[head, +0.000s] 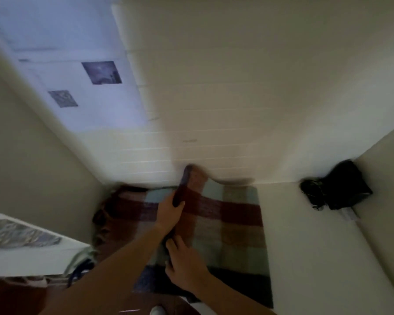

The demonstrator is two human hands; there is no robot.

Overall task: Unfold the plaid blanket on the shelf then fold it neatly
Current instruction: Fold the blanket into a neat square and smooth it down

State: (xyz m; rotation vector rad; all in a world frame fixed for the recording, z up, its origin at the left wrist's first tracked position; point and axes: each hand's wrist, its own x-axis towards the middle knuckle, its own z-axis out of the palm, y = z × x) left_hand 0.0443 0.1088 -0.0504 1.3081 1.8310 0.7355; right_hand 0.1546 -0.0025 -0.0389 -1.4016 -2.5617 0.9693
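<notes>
The plaid blanket [232,226], in dark red, pale blue, green and tan squares, lies on a white shelf [305,235] against the wall. My left hand [168,212] grips a folded edge of the blanket and holds it raised, so a flap stands up toward the wall. My right hand [184,264] rests on the blanket nearer to me, with its fingers curled around the near edge of the same fold. The flap's top is blurred by motion.
A black bag with cords [339,189] sits on the shelf at the right, in the corner. Brown cloth [105,221] is bunched to the left of the blanket. A white wall with two pictures [101,72] rises behind. A white shoe [158,311] shows below.
</notes>
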